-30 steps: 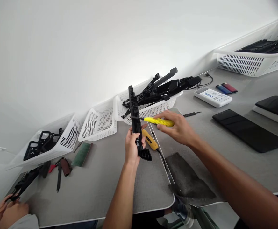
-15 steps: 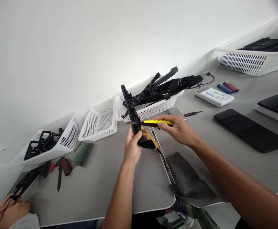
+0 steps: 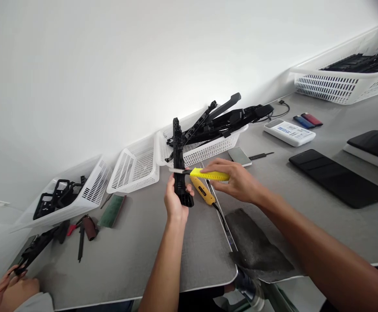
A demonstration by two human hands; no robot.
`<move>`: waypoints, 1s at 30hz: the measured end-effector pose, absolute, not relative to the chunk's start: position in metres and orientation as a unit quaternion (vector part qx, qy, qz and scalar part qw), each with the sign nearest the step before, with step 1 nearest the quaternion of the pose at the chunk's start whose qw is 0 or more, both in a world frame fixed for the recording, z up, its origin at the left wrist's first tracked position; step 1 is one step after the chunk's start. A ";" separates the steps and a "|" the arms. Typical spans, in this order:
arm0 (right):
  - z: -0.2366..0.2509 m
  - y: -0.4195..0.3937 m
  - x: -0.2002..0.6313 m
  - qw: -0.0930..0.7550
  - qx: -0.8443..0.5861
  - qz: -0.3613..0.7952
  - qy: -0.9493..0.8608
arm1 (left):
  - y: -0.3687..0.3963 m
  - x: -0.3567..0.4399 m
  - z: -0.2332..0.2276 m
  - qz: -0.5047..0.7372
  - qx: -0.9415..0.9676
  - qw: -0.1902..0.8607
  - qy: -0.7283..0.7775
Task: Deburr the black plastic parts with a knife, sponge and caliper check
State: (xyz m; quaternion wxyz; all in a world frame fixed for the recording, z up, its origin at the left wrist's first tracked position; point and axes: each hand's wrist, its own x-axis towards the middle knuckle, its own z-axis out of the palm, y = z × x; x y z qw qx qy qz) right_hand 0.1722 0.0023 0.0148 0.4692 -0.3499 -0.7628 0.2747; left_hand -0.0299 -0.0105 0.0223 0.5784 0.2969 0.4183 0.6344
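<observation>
My left hand [image 3: 176, 200] is closed around a long black plastic part [image 3: 178, 151], held nearly upright over the table. In my right hand [image 3: 234, 178] is a yellow utility knife [image 3: 210, 174], its blade out and pointing left. The blade lies across the black part just above my left fingers; whether it touches the plastic I cannot tell. Below the knife a yellow corded tool [image 3: 205, 191] rests on the table, its near end partly behind my left fingers. Behind the held part, a white basket [image 3: 208, 150] is heaped with similar black parts [image 3: 231, 119].
At left are another white basket [image 3: 94, 186], an emptier basket [image 3: 133, 169] and a green block [image 3: 112, 210]. A co-worker's hands [image 3: 11, 288] hold a black part. A dark cloth [image 3: 256, 242], a phone [image 3: 338, 177], a white device [image 3: 289, 132] and lighters [image 3: 307, 120] lie right.
The black part has turned in my left hand and stands straighter. The knife has rolled, showing more of its yellow side, and its blade has shifted slightly down.
</observation>
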 end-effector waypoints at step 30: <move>0.023 -0.004 0.167 0.472 -0.333 0.341 -0.742 | -0.012 -0.026 0.025 0.639 0.353 0.598 0.330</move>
